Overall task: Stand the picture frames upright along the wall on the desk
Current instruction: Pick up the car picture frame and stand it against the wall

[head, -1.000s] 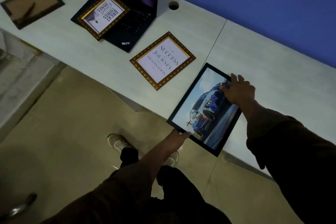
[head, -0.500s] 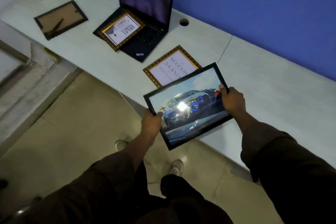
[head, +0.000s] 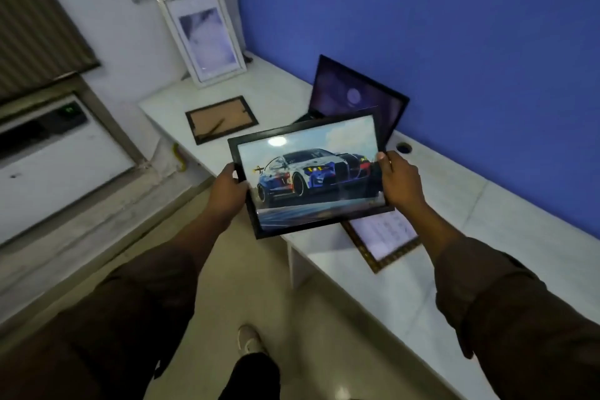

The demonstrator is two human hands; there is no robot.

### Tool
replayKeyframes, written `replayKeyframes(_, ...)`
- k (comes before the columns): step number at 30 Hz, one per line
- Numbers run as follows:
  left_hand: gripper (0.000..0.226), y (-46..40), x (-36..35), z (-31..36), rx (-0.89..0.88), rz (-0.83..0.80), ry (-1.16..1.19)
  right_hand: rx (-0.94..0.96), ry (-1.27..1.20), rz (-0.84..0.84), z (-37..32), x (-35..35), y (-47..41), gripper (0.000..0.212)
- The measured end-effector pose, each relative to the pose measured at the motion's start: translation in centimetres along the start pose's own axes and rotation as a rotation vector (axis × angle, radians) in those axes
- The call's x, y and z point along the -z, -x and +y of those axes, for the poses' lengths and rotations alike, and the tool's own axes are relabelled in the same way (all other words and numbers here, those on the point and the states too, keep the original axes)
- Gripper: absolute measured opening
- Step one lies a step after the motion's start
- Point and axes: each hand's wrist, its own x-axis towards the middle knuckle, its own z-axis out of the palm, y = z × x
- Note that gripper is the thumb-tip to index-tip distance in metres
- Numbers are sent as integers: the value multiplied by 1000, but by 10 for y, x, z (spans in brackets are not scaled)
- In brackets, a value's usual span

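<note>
Both hands hold the black-framed car picture (head: 311,172) in the air above the near edge of the white bench (head: 454,204), picture side up and tilted: the left hand (head: 227,195) is clamped on its left edge and the right hand (head: 401,182) on its right edge. On the bench, a gold-framed print (head: 386,242) lies flat just right of and partly under the held frame, a dark frame (head: 222,119) lies back-up farther left, and an open laptop (head: 357,97) sits behind the held frame against the blue wall (head: 454,42). At the far left end a white frame (head: 204,36) stands upright, leaning against the white wall.
</note>
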Motion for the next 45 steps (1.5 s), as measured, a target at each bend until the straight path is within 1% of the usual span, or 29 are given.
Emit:
replayKeyframes(4,38,-47,61,25,-123,51,-33,94,20,44,-60,-32,-46,51)
replayKeyframes(8,47,-88,114,54,-223,126,-105,155,23,86,-115,-62,-86,54)
replayKeyframes(10,50,-111,136,63,-257,178,-160,191,39,106,-136,-73,-102,52)
replayKeyframes(13,51,-141,161,78,-286,220,-124,214,34,95,-166,-86,-125,43)
replayKeyframes(15,45,-159,173,88,-293,256,-126,221,15,88,-186,-89,-139,35)
replayKeyframes(17,34,-186,185,95,-285,301,-128,210,4,91,-204,-91,-155,34)
replayKeyframes(19,27,-208,191,99,-257,320,-111,213,19,99,-216,-92,-170,34)
replayKeyframes(22,26,-252,195,113,-247,313,-90,216,48,108,-236,-94,-208,35)
replayKeyframes(26,27,-309,197,134,-263,290,-64,240,13,122,-255,-94,-262,28)
replayKeyframes(29,25,-349,195,153,-270,282,-75,207,44,99,-266,-96,-306,31)
replayKeyframes(34,24,-411,189,177,-267,255,-56,95,153,-16,-276,-97,-377,27)
replayKeyframes(36,21,-433,184,185,-272,240,-53,62,164,-71,-280,-95,-400,29)
replayKeyframes(39,21,-471,172,198,-267,242,-99,29,152,-138,-285,-94,-429,36)
replayKeyframes(42,21,-517,152,210,-300,215,-167,-33,167,-150,-278,-100,-460,43)
replayKeyframes(45,20,-555,126,216,-336,155,-303,-133,159,-148,-264,-105,-488,47)
